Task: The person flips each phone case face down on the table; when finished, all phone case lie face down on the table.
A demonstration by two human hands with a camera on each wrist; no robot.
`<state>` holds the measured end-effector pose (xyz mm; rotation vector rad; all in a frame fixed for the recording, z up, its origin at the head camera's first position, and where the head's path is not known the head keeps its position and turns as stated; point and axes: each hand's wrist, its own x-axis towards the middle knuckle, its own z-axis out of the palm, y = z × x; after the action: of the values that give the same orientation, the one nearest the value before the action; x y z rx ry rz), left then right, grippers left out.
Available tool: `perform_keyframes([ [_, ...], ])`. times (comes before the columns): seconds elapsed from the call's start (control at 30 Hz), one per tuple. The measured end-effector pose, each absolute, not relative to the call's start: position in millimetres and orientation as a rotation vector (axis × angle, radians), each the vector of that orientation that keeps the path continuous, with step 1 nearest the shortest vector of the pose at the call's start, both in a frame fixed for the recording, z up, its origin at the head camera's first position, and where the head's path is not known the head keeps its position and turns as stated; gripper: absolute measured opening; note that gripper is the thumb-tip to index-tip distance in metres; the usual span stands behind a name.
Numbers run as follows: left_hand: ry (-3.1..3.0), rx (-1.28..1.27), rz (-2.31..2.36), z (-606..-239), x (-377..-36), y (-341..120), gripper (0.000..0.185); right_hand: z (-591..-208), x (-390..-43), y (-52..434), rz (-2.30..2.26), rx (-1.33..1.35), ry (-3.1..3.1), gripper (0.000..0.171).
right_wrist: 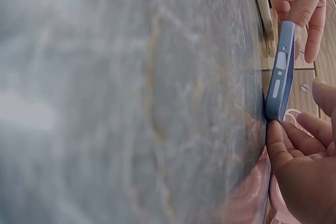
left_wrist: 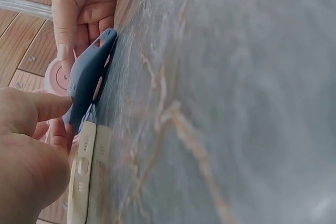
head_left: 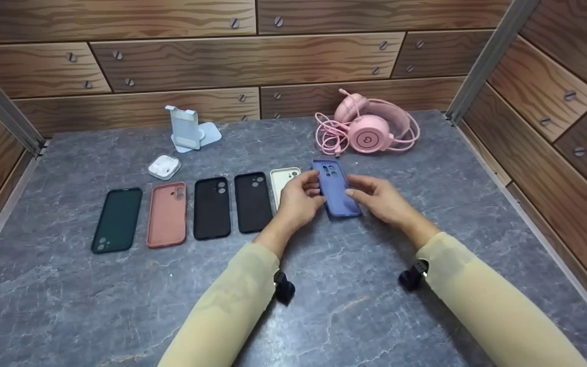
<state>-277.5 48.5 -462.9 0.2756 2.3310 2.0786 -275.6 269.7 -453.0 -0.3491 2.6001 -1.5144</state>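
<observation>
Both hands are at a blue phone case [head_left: 338, 191] with camera cutouts, tilted over the table. My left hand [head_left: 299, 199] holds its left side, the fingers meeting its edge in the left wrist view. On the opposite side my right hand [head_left: 382, 198] grips it, with the thumb over the face in the head view and fingertips at the lower edge in the right wrist view. A cream phone case [head_left: 279, 181] lies just left, partly hidden behind my left hand. Further left, in a row, lie two black phone cases [head_left: 254, 204], a pink one [head_left: 166, 216] and a dark green one [head_left: 116, 221].
Pink headphones [head_left: 370, 133] with a coiled cable stand at the back right. A pale blue phone stand [head_left: 185, 130] and a small clear case with white contents [head_left: 164, 166] are at the back left. Wood-patterned panels [head_left: 252, 58] border the grey marbled table [head_left: 120, 306].
</observation>
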Motion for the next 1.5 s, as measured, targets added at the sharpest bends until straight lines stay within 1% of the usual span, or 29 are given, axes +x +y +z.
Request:
perform_keyframes([
  [0.27, 2.342, 0.233, 2.055, -465, -277, 49, 0.063, -451, -274, 269, -1.501, -0.358, 2.617, 0.055],
  [0.43, 2.314, 0.213, 2.113, -466, -277, 50, 0.059, -451, -274, 268, -1.511, -0.340, 2.601, 0.056],
  [1.27, 2.302, 0.345, 2.098, -456, -281, 55, 0.050, -445, -274, 261, -1.513, -0.307, 2.643, 0.052],
  [1.5, 2.313, 0.372, 2.075, -456, -280, 55, 0.042, -446, -274, 258, -1.569, -0.286, 2.595, 0.051],
])
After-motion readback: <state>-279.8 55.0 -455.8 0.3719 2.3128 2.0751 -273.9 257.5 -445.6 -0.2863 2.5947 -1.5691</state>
